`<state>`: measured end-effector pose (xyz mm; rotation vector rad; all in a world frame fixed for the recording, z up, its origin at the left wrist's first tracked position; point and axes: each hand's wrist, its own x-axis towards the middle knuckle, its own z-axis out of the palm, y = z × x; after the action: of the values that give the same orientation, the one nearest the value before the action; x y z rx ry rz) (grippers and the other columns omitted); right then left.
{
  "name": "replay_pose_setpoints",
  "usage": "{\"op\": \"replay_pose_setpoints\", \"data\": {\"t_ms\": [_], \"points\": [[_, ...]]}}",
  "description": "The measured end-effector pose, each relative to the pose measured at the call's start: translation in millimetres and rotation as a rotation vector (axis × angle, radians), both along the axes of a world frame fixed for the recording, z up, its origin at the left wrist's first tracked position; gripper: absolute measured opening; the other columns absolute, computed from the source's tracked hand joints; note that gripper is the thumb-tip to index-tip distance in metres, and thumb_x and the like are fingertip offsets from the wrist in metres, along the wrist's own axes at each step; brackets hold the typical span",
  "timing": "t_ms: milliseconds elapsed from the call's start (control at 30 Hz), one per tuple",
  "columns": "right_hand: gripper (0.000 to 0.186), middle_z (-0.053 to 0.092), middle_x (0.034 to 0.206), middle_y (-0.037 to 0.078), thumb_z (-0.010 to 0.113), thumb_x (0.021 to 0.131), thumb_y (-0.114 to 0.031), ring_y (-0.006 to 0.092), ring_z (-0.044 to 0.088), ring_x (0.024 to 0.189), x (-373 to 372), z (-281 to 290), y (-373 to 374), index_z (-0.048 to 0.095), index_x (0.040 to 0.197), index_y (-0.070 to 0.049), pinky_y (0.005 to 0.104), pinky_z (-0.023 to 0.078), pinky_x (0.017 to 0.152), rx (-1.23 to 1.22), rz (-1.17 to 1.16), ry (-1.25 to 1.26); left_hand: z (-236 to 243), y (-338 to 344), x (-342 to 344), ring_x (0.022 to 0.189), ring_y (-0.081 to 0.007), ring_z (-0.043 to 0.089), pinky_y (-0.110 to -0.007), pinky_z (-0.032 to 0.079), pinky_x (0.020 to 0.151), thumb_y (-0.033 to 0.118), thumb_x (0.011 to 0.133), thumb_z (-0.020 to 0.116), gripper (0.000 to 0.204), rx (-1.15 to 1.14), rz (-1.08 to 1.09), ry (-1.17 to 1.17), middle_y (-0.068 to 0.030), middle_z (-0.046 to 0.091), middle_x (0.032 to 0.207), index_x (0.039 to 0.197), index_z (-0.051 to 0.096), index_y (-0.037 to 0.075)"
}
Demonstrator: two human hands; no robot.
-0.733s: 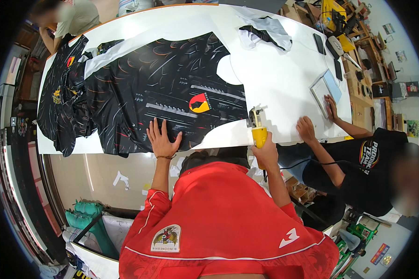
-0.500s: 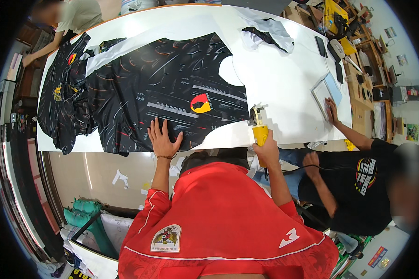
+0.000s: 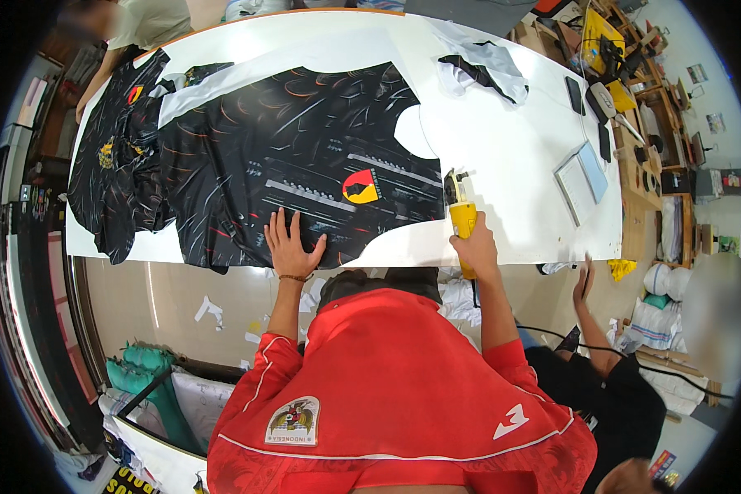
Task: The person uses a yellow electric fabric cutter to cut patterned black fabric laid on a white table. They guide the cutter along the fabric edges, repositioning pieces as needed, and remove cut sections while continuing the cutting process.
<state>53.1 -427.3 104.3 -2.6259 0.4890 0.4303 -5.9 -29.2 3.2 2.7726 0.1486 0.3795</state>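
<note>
My left hand (image 3: 295, 251) lies flat on a black patterned jersey fabric piece (image 3: 280, 123), fingers spread, near the table's front edge. The piece carries a red and yellow shield. In my right hand (image 3: 479, 247) is a yellow electric fabric cutter (image 3: 463, 216), gripped by its body. The cutter's metal head stands at the right edge of the black piece, on the white table (image 3: 514, 181). I cannot tell whether its blade touches the cloth. More black jersey pieces (image 3: 123, 189) lie bunched at the left.
White and black cloth scraps (image 3: 498, 74) lie at the far right of the table. A notebook (image 3: 572, 193), a phone (image 3: 575, 95) and a cable are near the right edge. A co-worker in black (image 3: 601, 395) is at my right; another person's arm (image 3: 95, 82) shows far left.
The co-worker at my right has drawn back from the notebook and table. The person at the far left has shifted. My hands stay nearly in place, the cutter still beside the fabric's edge.
</note>
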Motion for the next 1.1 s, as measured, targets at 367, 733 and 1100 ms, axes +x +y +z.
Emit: {"op": "replay_pose_setpoints", "data": {"t_ms": [367, 733, 1100], "points": [[0.07, 0.071, 0.112, 0.029, 0.08, 0.075, -0.031, 0.0499, 0.07, 0.105, 62, -5, -2, 0.044, 0.131, -0.008, 0.0567, 0.058, 0.088, -0.015, 0.055, 0.019, -2, -1, 0, 0.152, -0.042, 0.035, -0.059, 0.022, 0.126, 0.052, 0.084, 0.076, 0.08, -0.007, 0.015, -0.019, -0.0227, 0.042, 0.161, 0.146, 0.056, 0.006], [0.076, 0.073, 0.111, 0.024, 0.081, 0.073, -0.033, 0.0455, 0.072, 0.104, 125, -4, -47, 0.047, 0.138, -0.015, 0.0544, 0.058, 0.088, -0.059, 0.3, 0.028, 2, -2, 0, 0.151, -0.0426, 0.035, -0.057, 0.023, 0.126, 0.05, 0.084, 0.078, 0.08, -0.013, 0.021, -0.032, -0.023, 0.042, 0.16, 0.148, 0.054, 0.008], [0.082, 0.076, 0.105, 0.018, 0.082, 0.068, -0.028, 0.0425, 0.073, 0.096, 191, 16, -97, 0.051, 0.144, -0.025, 0.0502, 0.059, 0.086, -0.261, 0.72, 0.071, 3, -4, 0, 0.151, -0.0415, 0.035, -0.056, 0.023, 0.127, 0.051, 0.083, 0.078, 0.081, -0.006, 0.05, -0.006, -0.0217, 0.042, 0.16, 0.147, 0.054, 0.008]]}}
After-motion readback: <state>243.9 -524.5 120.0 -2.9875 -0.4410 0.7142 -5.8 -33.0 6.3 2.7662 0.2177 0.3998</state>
